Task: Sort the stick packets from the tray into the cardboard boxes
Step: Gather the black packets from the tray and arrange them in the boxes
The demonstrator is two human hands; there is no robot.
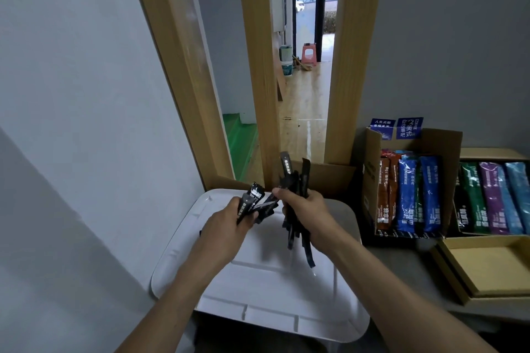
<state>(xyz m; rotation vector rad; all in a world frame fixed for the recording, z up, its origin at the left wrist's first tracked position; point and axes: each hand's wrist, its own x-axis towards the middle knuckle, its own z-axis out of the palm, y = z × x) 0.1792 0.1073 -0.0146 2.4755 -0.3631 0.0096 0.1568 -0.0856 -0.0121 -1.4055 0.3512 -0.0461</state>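
while both hands hung over the tray (272,289), the black packets were held above it, split between two grips. the left hand (226,226) had its fingers curled round a few packets (253,202), whose tops fanned up toward the far right. the right hand (309,215) clamped a bigger bundle (288,170) upright, thumb and fingers wrapped round its middle, with ends sticking out above and below the fist. the two lots sat just beside each other, and the right thumb tip lay close to the left lot. right of the tray stood an open box (370,157) with orange and blue packets upright in a row. right of that, a second box (487,153) held black, green, purple and pale blue ones. nearer, a shallow box (487,266) lay open. far behind, a wood-framed doorway (350,66) opened onto a wooden floor (301,100) with a pink stool (309,53).
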